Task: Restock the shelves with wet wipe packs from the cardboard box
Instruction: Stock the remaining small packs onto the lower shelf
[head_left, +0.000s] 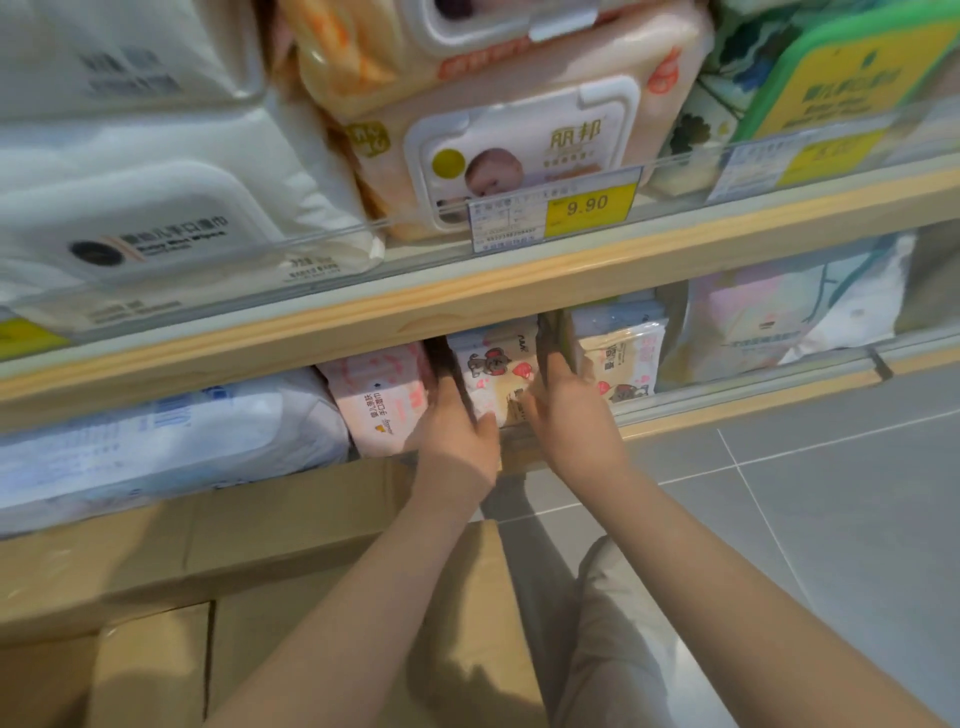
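1. Both hands reach under the upper shelf (519, 291) into the lower shelf (727, 410), one on each side of a bear pack (493, 371).
2. The left hand (457, 431) has its fingers (447, 371) slid down the pack's left side, thumb on its near face; the right hand (566, 410) mirrors this on the right. Together they clamp the pack, likely to steer it into the narrow gap.
3. The pack stands upright between a pink pack (379, 400) on the left and a beige pack (623, 364) on the right, touching or nearly so.
4. The box (311, 525) sits near, below the shelf, within easy reach for the next pack.
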